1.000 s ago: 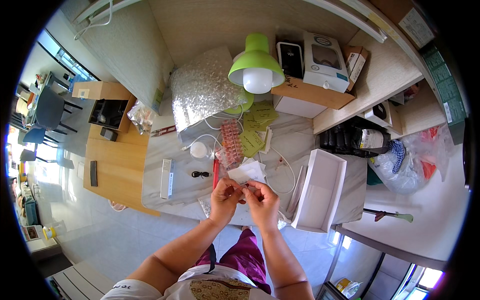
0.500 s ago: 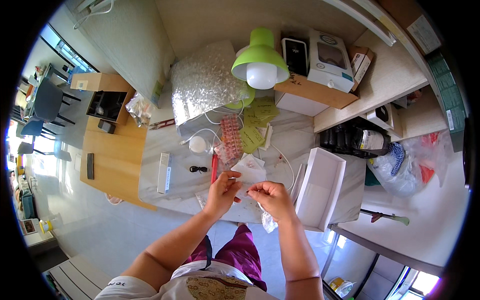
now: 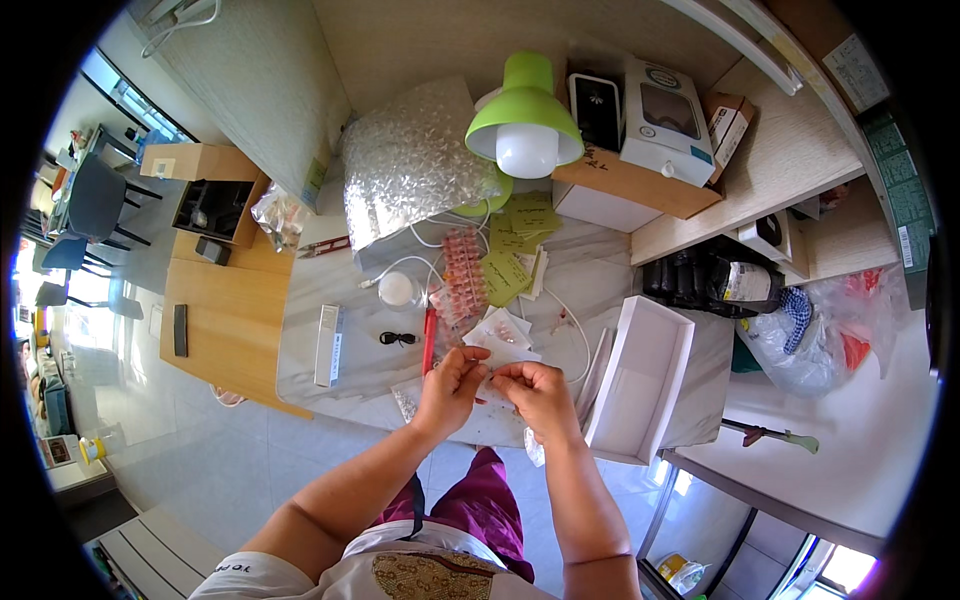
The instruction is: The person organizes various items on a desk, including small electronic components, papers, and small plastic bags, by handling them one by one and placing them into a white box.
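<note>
The right hand (image 3: 541, 399) has moved closer to the left hand (image 3: 446, 392).

Bright daylight, glare leftward, curved dark rim

Dark letters (image 3: 236, 569) on the white sleeve (image 3: 262, 580)

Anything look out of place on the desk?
White cards beyond the left hand and right hand lie at uneven angles instead of stacked neatly. Crumpled white material apparently overhangs the front of the desk.
</note>
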`<state>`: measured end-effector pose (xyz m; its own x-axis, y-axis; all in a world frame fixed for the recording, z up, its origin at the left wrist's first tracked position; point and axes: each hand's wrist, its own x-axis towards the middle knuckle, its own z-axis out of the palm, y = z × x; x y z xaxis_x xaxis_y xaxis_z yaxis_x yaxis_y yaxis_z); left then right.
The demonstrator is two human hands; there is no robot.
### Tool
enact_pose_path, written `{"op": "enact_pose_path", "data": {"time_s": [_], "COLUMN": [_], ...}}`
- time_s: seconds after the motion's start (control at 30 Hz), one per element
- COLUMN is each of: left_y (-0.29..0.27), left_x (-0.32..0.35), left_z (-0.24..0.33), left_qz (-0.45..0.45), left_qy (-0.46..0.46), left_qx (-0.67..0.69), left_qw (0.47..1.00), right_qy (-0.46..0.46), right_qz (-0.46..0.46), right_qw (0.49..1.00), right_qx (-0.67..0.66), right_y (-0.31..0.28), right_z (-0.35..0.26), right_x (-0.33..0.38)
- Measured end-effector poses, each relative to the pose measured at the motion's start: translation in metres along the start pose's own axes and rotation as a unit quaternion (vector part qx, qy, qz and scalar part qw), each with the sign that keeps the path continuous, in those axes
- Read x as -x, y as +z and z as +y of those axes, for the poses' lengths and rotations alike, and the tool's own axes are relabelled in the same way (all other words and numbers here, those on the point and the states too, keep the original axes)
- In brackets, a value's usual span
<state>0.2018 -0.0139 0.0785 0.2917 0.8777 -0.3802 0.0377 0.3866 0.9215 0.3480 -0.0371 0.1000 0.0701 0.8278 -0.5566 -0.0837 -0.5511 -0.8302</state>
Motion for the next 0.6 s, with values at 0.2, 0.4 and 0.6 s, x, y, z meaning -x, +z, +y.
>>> {"op": "enact_pose_path", "data": {"time_s": [0.2, 0.4, 0.6], "left_y": [0.000, -0.001, -0.001], "left_x": [-0.001, -0.003, -0.004], "left_z": [-0.002, -0.004, -0.014], "left_qz": [-0.003, -0.046, -0.016], "left_qy": [0.001, 0.050, 0.033], "left_qx": [0.039, 0.056, 0.053], "left_qw": [0.999, 0.996, 0.998], "right_qy": [-0.040, -0.079, -0.156], "right_qz": [0.030, 0.062, 0.201], "right_qw": [0.997, 0.994, 0.961], "right_qx": [0.050, 0.034, 0.112], "right_y": [0.000, 0.003, 0.011], "right_z": [0.010, 0.016, 0.011], "right_x": [-0.005, -0.007, -0.001]}}
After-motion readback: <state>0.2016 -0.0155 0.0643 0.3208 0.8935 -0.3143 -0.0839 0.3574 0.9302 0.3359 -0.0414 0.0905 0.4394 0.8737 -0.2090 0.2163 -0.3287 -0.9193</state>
